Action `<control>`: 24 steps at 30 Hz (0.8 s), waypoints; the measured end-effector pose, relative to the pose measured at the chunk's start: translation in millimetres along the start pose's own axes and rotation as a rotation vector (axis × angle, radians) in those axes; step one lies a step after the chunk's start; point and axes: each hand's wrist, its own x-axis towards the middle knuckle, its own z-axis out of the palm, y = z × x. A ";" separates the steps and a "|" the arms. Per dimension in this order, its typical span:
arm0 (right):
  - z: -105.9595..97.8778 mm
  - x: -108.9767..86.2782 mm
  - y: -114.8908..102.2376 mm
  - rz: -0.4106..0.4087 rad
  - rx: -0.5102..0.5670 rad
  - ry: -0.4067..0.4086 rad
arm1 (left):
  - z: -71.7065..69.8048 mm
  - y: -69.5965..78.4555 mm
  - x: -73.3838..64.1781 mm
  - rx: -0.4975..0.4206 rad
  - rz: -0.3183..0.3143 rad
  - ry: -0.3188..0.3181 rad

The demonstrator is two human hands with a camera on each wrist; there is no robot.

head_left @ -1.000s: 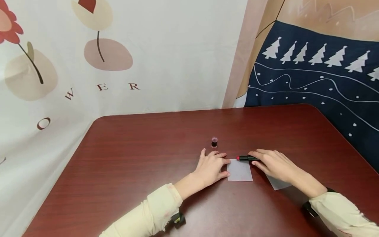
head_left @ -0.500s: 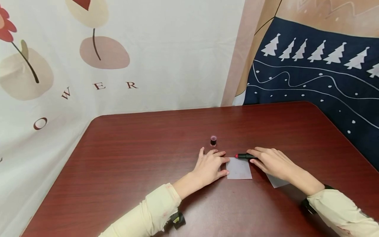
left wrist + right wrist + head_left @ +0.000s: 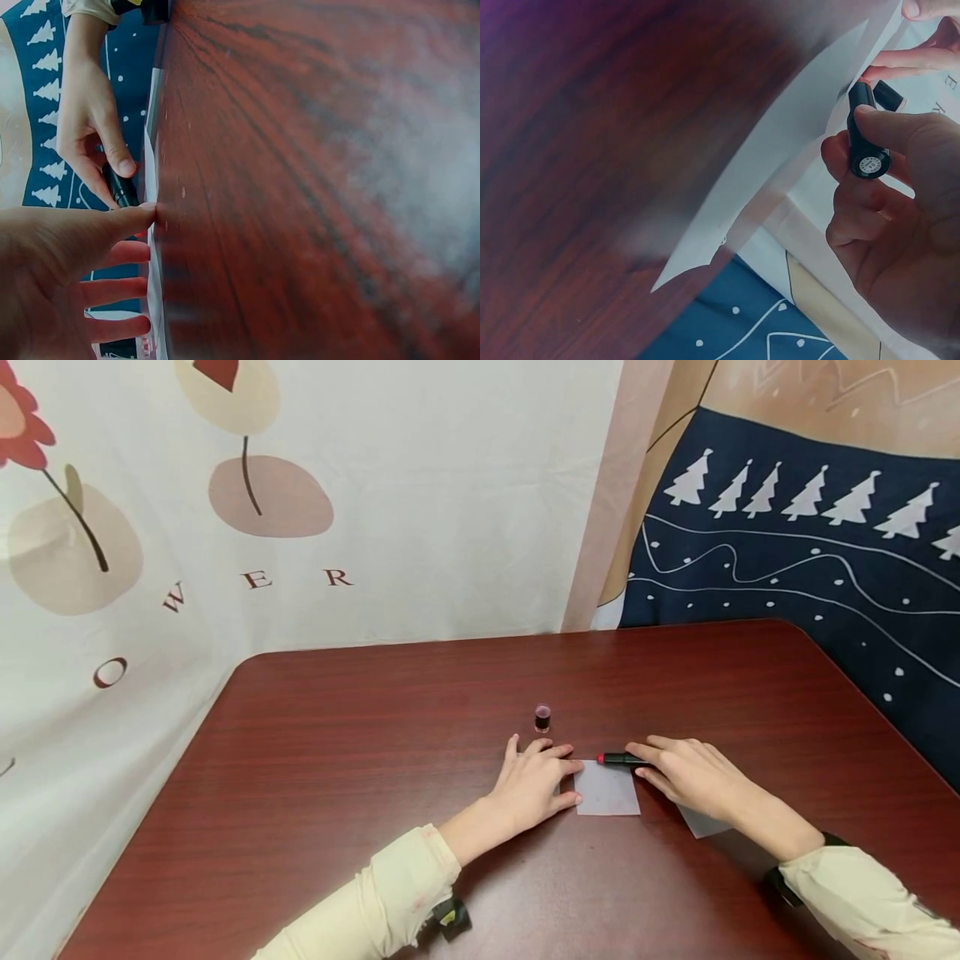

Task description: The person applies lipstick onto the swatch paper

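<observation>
In the head view my left hand [image 3: 531, 783] rests with fingers spread, thumb and index fingertips at the left edge of a small square of thin white paper [image 3: 609, 793]. My right hand [image 3: 701, 775] pinches a black-tubed lipstick [image 3: 618, 759] between thumb and fingers. Its red tip lies over the paper's far edge, pointing left. The right wrist view shows the round label on the base of the lipstick [image 3: 869, 166]. Seen from the left wrist, the left thumb [image 3: 135, 217] reaches the paper's edge. Behind the left hand stands a small cap [image 3: 543, 718], clear above and black below.
A second thin sheet [image 3: 703, 823] lies partly hidden beneath the right hand. Another pale sheet [image 3: 557, 783] shows slightly between the left fingers. All sit on a dark red wooden table [image 3: 360, 718], with printed cloth [image 3: 450, 527] hanging behind its far edge.
</observation>
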 end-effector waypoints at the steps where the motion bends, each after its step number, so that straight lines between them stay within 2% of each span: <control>1: 0.1 -0.2 -0.2 0.000 -0.003 0.001 | -0.1 0.1 -0.2 -0.002 0.000 -0.001; 24: 1.1 -1.8 -2.4 -0.018 -0.025 0.025 | 0.0 0.6 -1.0 -0.008 -0.009 -0.008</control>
